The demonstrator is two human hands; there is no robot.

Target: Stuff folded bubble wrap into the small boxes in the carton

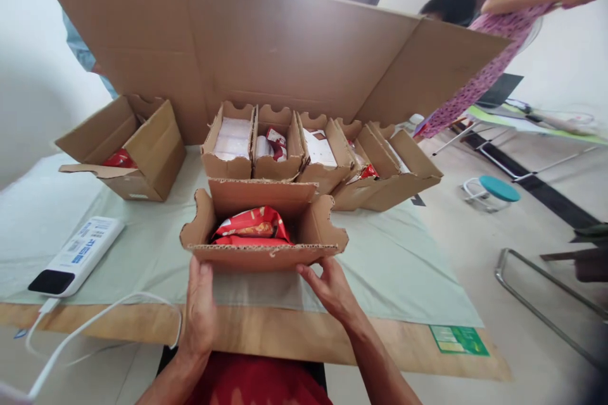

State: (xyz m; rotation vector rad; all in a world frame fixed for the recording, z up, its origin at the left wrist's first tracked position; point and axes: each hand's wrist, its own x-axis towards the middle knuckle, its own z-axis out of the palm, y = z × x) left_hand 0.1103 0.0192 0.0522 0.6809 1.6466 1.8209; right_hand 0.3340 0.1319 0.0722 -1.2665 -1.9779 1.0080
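An open cardboard box (266, 258) with scalloped ends sits directly in front of me on the cloth, and red snack packets (254, 228) lie inside it. My left hand (200, 304) holds the box at its front left corner, with the thumb up along the front. At the front right corner my right hand (332, 288) grips the same box, its thumb against the front wall; its other fingers are partly hidden behind the corner. Right behind this box stands a row of several similar open boxes (278, 169), holding white packs and red packets.
A larger open carton (156, 155) stands at the left, with something red inside. A white power bank (88, 253) with a white cable (99, 323) lies at the table's left. A tall cardboard panel (285, 44) closes off the back. Beyond it is a person in pink patterned clothing (517, 19).
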